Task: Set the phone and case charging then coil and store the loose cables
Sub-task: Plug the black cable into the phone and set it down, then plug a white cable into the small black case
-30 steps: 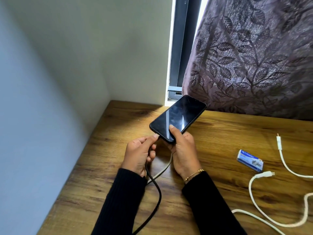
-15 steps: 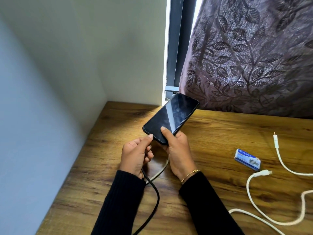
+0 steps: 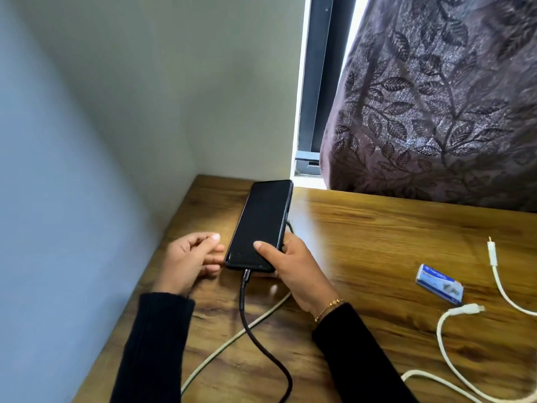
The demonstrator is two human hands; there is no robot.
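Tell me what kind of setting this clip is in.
Probably a home room, at a desk in a corner: a wooden tabletop against plain walls, a leaf-patterned curtain over a window, and a phone on a black cable.

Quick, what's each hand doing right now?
Left hand: open, fingers relaxed, holding nothing, beside the phone.
Right hand: grips the phone, thumb on its screen; black cable plugged in.

The right hand's (image 3: 293, 271) fingers disappear beneath the phone (image 3: 259, 226). The black cable (image 3: 261, 344) and white cable (image 3: 453, 370) run off the bottom edge; the small box's (image 3: 439, 283) print blurs.
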